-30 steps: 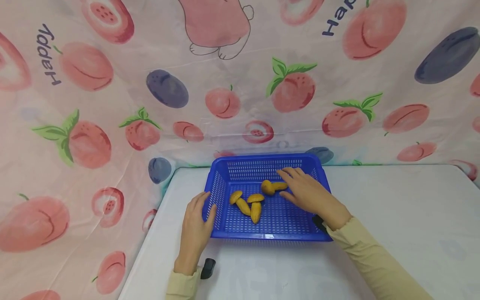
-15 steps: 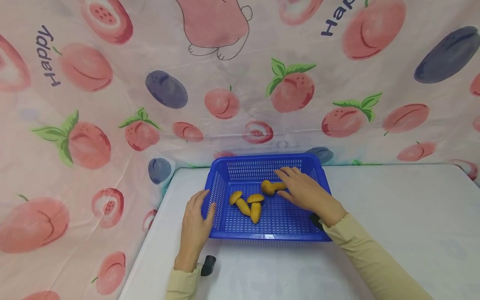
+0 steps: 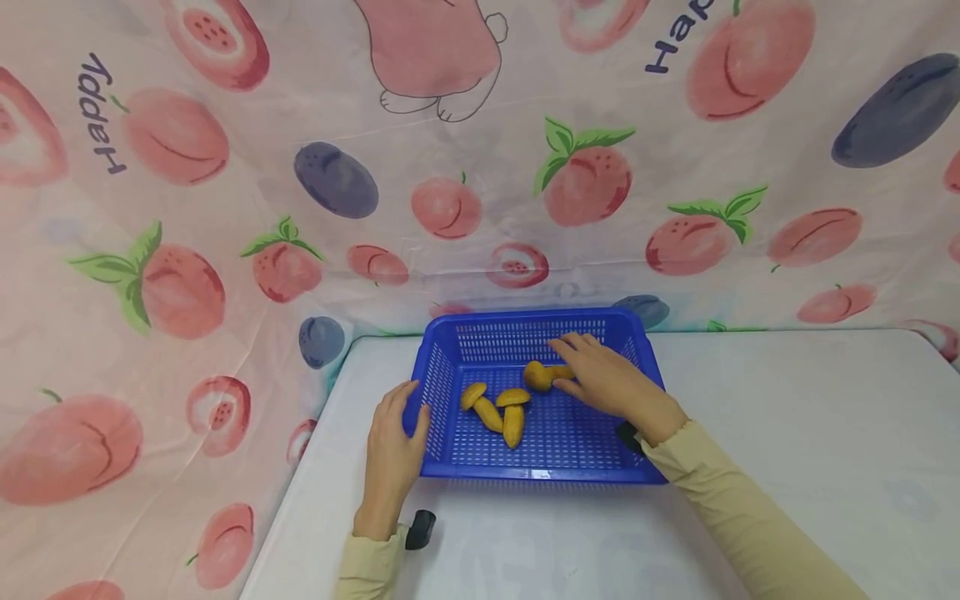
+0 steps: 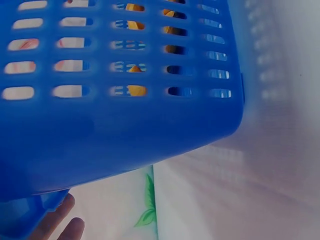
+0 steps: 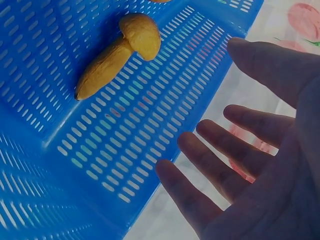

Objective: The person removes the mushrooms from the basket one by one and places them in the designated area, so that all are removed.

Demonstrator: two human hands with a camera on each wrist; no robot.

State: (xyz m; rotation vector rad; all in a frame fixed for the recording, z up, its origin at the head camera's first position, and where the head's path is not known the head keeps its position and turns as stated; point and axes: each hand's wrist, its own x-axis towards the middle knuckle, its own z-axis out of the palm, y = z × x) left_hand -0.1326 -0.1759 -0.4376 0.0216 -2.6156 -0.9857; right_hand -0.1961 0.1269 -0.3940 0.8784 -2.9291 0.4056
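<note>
A blue plastic basket [image 3: 540, 475] with slotted walls holds three yellow mushrooms. Two of them, a left mushroom [image 3: 483, 407] and a middle mushroom [image 3: 513, 421], lie close together. The third mushroom [image 3: 537, 377] lies farther back and to the right, its stem end partly behind my right hand [image 3: 611, 379]. That hand hovers over the basket's right side with fingers spread; the right wrist view shows a gap between it and the mushroom [image 5: 112, 65]. My left hand [image 3: 393, 442] is at the basket's left rim, fingers extended. In the left wrist view its fingertips [image 4: 72, 230] show beside the rim.
The basket stands on a white-covered table [image 3: 787, 433], near the back wall cloth [image 3: 495, 150] printed with fruit. Another fruit-print cloth hangs along the left side. A black wrist device [image 3: 421, 530] sits by the left cuff.
My right hand has shifted slightly left and down over the basket. The left hand has barely moved, and the mushrooms and basket stay in place.
</note>
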